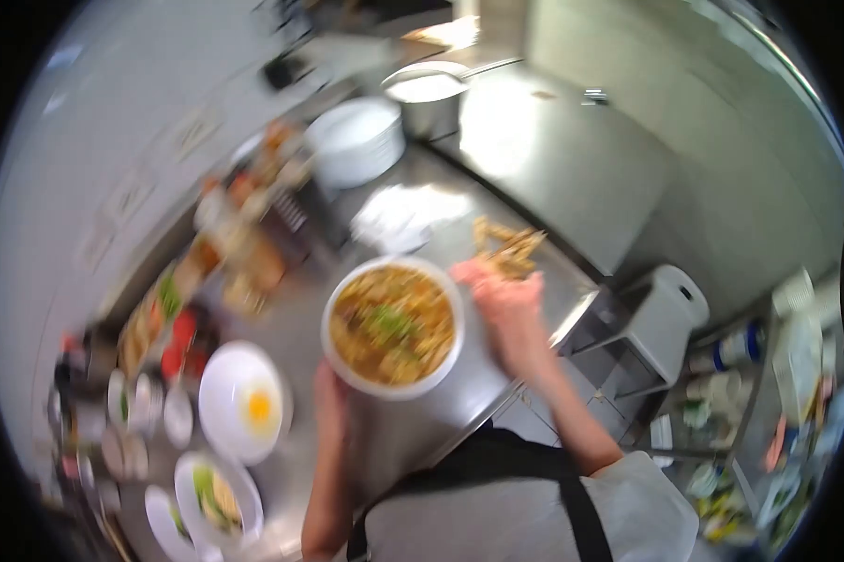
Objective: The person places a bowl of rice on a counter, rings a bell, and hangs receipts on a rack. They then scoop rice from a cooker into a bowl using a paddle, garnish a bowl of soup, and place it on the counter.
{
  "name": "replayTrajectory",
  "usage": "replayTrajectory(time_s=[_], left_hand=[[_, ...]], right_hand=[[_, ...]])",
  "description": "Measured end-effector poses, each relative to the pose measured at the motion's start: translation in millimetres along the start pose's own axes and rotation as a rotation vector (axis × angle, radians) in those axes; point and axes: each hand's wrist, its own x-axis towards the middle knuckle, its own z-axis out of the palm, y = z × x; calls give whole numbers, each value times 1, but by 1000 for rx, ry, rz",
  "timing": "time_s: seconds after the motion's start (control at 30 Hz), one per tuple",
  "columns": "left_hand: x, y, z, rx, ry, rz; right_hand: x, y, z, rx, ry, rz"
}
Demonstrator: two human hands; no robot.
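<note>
The picture is blurred, but the main things can be read. A wide white bowl [413, 391] full of yellowish noodle soup, with something green in the middle, stands on the steel worktop [427, 436] directly in front of the person. The right hand [508, 314] is raised just beyond the far right edge of the bowl. Its fingers [497, 281] are closed around a bundle of golden fried pieces [508, 245], which stick out from the fingers upward and away from the person, with their long axis pointing toward the far right. From these pieces the soup lies to the near left, very close, so the right hand is clearly the one nearer to the open top of the bowl. The left hand [331, 393] is at the near left side of the bowl and touches its rim or wall. Its fingers are hidden under the bowl and in the blur, so I cannot tell if they grip it or only rest against it. Left of the bowl there is a white plate with a yellow yolk [244, 403], and nearer to the person a plate with greens [218, 496]. A row of food containers [207, 272] runs along the left edge of the worktop. Farther back stand a stack of white plates [356, 140] and a metal pot [429, 94].
</note>
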Motion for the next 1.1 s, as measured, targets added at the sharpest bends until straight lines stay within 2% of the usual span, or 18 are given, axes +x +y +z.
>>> replayTrajectory(time_s=[0.03,0.07,0.1,0.17,0.23,0.3,0.37,0.53,0.7,0.77,0.87,0.9,0.93,1.0,1.03,1.1], left_hand=[[9,-4,3,-77,-61,62],[13,-15,-2,-137,32,-32],[16,-22,-6,-164,38,-44],[17,-28,-7,-192,9,-58],[17,-24,-4,-147,65,-38],[11,-6,14,-121,31,19],[10,-5,17,-76,34,53],[12,-8,14,16,30,91],[12,12,20,85,7,76],[7,35,41,104,36,99],[20,38,55,107,49,147],[21,47,70,93,17,158],[22,52,82,77,-14,166],[29,54,103,35,-21,170],[36,55,110,10,-35,174],[56,51,121,-14,-1,188]], right_hand=[[-11,1,18,497,-62,548],[-41,35,50,63,-73,83],[-34,29,47,339,-355,391],[-30,27,55,610,-350,453],[-29,35,70,623,-339,432],[-21,38,65,653,-350,401],[-14,33,51,934,-590,545],[-21,30,52,918,-542,541],[-22,20,24,936,-530,592],[-23,25,20,844,-387,428],[-12,41,2,891,-347,300],[-7,50,-4,782,-349,270],[-1,59,-9,777,-355,268],[22,75,-36,519,-663,430],[28,76,-59,787,-566,382],[39,103,-55,824,-538,346]])
